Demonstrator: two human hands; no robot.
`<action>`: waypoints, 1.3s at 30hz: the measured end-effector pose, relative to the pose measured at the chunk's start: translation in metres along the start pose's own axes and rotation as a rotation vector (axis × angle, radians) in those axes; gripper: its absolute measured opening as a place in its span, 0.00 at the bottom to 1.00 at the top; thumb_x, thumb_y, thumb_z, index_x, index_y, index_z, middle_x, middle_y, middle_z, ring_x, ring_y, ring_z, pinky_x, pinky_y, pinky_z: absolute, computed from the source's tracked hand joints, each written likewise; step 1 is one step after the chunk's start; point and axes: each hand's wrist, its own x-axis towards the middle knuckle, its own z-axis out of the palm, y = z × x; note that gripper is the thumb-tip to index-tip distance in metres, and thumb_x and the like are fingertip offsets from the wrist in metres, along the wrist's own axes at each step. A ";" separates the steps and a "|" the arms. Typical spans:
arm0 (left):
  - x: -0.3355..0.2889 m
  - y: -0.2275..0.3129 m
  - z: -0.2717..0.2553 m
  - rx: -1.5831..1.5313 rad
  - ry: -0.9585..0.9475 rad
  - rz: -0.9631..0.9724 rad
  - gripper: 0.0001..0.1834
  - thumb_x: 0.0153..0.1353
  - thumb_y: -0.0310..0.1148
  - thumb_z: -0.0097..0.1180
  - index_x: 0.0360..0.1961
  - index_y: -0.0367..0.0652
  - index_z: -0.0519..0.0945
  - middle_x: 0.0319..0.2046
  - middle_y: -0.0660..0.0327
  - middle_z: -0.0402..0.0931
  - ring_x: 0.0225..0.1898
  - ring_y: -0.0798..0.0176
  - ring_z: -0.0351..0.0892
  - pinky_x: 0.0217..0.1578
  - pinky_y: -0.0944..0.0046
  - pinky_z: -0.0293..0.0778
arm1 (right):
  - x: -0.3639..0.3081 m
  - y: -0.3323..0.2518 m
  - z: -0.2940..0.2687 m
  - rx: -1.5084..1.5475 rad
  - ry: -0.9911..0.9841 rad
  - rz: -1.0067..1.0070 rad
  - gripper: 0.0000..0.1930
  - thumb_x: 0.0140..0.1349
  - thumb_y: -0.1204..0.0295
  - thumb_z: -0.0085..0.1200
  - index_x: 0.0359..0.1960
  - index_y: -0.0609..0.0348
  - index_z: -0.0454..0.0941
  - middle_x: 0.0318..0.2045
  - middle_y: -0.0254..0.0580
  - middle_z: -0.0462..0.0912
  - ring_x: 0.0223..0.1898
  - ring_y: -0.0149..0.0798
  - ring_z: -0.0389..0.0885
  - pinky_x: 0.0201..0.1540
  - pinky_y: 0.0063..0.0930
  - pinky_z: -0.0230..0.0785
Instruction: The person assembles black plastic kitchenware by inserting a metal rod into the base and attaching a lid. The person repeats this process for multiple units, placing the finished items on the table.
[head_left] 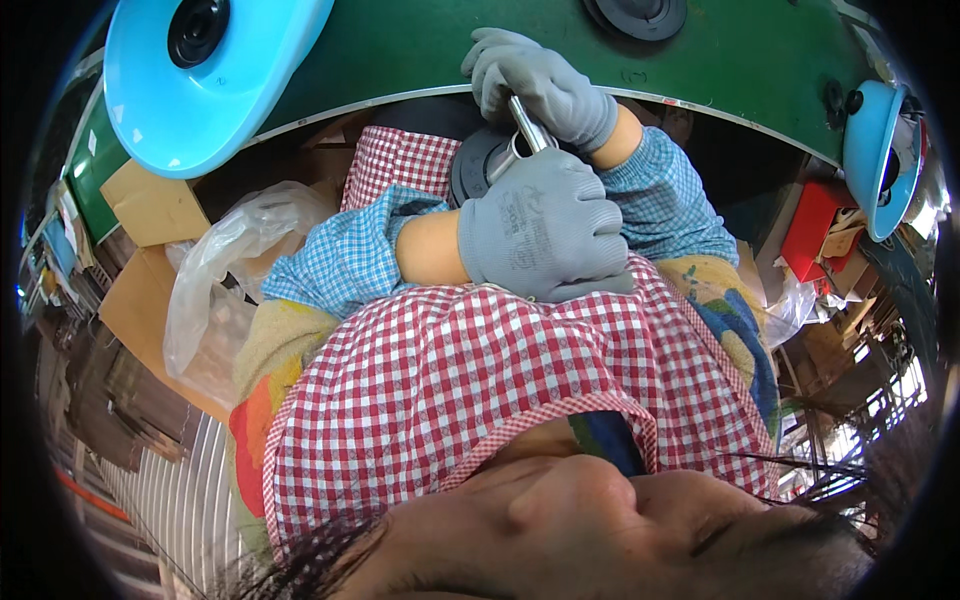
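Observation:
My left hand (545, 228), in a grey knit glove, is closed in a fist in front of my chest. A shiny metal tool (527, 124) with a bar and a curved loop sticks up out of it; its lower part is hidden in the fist. Farther off, by the table edge, my right hand (545, 88) wears the same kind of glove. Its fingers are curled and its palm side meets the upper end of the metal bar; what the fingertips hold is hidden. Below the hands, a dark grey round disc (468, 172) shows partly, beside red checked cloth over my lap.
A green table (400, 65) with a pale rim stretches ahead. Blue round lid-like pieces with black centres stand at left (150, 110) and right (868, 130). A black round part (640, 12) lies at the back. Left are cardboard (155, 205) and a plastic bag (225, 285); right, a red box (815, 230).

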 end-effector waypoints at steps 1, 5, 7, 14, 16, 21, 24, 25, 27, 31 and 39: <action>-0.003 -0.004 -0.008 -0.063 -0.008 0.030 0.14 0.56 0.44 0.63 0.19 0.53 0.75 0.22 0.69 0.71 0.27 0.60 0.72 0.32 0.59 0.69 | -0.006 -0.008 -0.005 -0.053 0.008 0.032 0.06 0.63 0.72 0.53 0.40 0.55 0.79 0.28 0.35 0.81 0.35 0.47 0.79 0.55 0.43 0.72; -0.026 -0.034 -0.030 -0.606 0.086 0.141 0.15 0.56 0.37 0.68 0.18 0.46 0.77 0.21 0.65 0.70 0.32 0.54 0.76 0.41 0.51 0.74 | -0.036 -0.064 -0.025 -0.369 0.034 0.442 0.16 0.41 0.59 0.68 0.29 0.54 0.81 0.27 0.39 0.80 0.36 0.47 0.81 0.48 0.44 0.73; -0.046 -0.052 -0.038 -0.914 0.071 0.166 0.09 0.54 0.28 0.69 0.21 0.42 0.80 0.24 0.59 0.73 0.37 0.48 0.80 0.49 0.43 0.75 | -0.045 -0.105 -0.027 -0.504 0.036 0.606 0.24 0.34 0.51 0.73 0.28 0.54 0.81 0.28 0.41 0.80 0.35 0.46 0.81 0.44 0.41 0.72; 0.001 0.026 -0.103 0.023 -0.179 -0.469 0.16 0.59 0.27 0.60 0.49 0.34 0.80 0.53 0.44 0.77 0.54 0.43 0.79 0.57 0.51 0.73 | -0.021 -0.086 -0.059 -0.531 -0.291 0.629 0.33 0.46 0.34 0.68 0.30 0.55 0.83 0.27 0.50 0.81 0.33 0.52 0.81 0.36 0.45 0.69; -0.001 0.046 -0.111 0.043 -0.346 -0.683 0.32 0.65 0.33 0.54 0.69 0.34 0.68 0.62 0.43 0.71 0.59 0.47 0.76 0.61 0.55 0.71 | -0.021 -0.086 -0.055 -0.542 -0.316 0.612 0.34 0.47 0.33 0.67 0.31 0.56 0.83 0.27 0.50 0.81 0.33 0.53 0.81 0.36 0.44 0.70; 0.028 0.035 -0.075 0.014 -0.570 -1.224 0.27 0.65 0.32 0.52 0.64 0.33 0.72 0.43 0.45 0.82 0.44 0.51 0.83 0.49 0.55 0.76 | 0.035 -0.098 -0.080 -0.507 -0.962 0.674 0.33 0.57 0.32 0.56 0.47 0.49 0.83 0.41 0.53 0.86 0.43 0.56 0.86 0.47 0.46 0.76; 0.046 0.028 -0.070 0.094 -0.762 -1.238 0.23 0.64 0.30 0.51 0.60 0.35 0.75 0.37 0.48 0.83 0.40 0.52 0.84 0.46 0.55 0.77 | 0.035 -0.090 -0.084 -0.452 -0.982 0.610 0.29 0.55 0.37 0.63 0.36 0.53 0.85 0.29 0.52 0.85 0.35 0.57 0.85 0.39 0.45 0.75; 0.046 0.029 -0.070 0.064 -0.750 -1.251 0.21 0.63 0.29 0.51 0.58 0.37 0.76 0.36 0.48 0.83 0.38 0.50 0.84 0.44 0.55 0.78 | 0.029 -0.085 -0.075 -0.379 -0.995 0.709 0.31 0.53 0.37 0.66 0.36 0.55 0.86 0.29 0.50 0.86 0.34 0.54 0.84 0.38 0.44 0.74; 0.031 0.015 -0.073 0.025 -0.761 -1.122 0.21 0.62 0.28 0.52 0.57 0.39 0.76 0.35 0.47 0.83 0.37 0.48 0.84 0.43 0.54 0.78 | 0.016 -0.075 -0.064 -0.254 -0.937 0.781 0.31 0.51 0.38 0.69 0.38 0.55 0.88 0.30 0.48 0.86 0.34 0.52 0.85 0.38 0.43 0.74; 0.012 -0.005 -0.079 0.048 -0.798 -0.934 0.21 0.59 0.27 0.54 0.56 0.42 0.77 0.33 0.46 0.82 0.36 0.43 0.84 0.41 0.51 0.79 | 0.000 -0.083 -0.058 -0.302 -0.787 0.784 0.33 0.43 0.36 0.72 0.34 0.55 0.84 0.28 0.49 0.83 0.33 0.56 0.83 0.35 0.45 0.72; -0.014 -0.068 -0.099 0.271 -0.797 -0.273 0.15 0.58 0.27 0.63 0.47 0.49 0.80 0.30 0.55 0.82 0.32 0.48 0.83 0.34 0.55 0.77 | 0.032 -0.147 -0.037 -0.344 -0.753 1.269 0.32 0.66 0.38 0.54 0.46 0.58 0.83 0.37 0.51 0.86 0.40 0.50 0.86 0.47 0.44 0.76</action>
